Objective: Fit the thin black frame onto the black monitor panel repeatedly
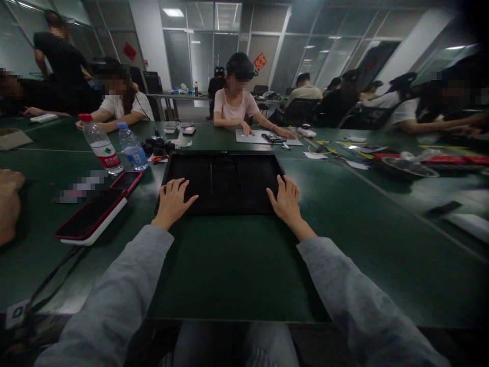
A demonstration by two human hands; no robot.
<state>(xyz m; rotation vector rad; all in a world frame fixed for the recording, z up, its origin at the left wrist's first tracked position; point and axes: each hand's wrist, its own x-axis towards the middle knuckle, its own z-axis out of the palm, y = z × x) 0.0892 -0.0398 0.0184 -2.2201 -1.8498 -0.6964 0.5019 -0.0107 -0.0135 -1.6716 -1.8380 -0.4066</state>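
A black rectangular panel (pixel 252 178) with a raised rim lies on the green table in front of me. It looks like a shallow tray or a casing; its exact kind I cannot tell. Two thin upright lines and a small darker block show near its middle. My left hand (pixel 173 201) rests over its left edge, fingers spread and thumb pointing inward. Over the right edge lies my right hand (pixel 286 200), its fingers also apart. Both hands touch the panel without wrapping round it.
Left of the panel stand a red-capped bottle (pixel 105 148) and a blue-capped bottle (pixel 132 148). A red-rimmed phone (pixel 91 214) lies nearer on a white block. At far left is another person's hand (pixel 9 201). Opposite, a person in pink (pixel 235 104) works at a white board; cables (pixel 336 150) lie right.
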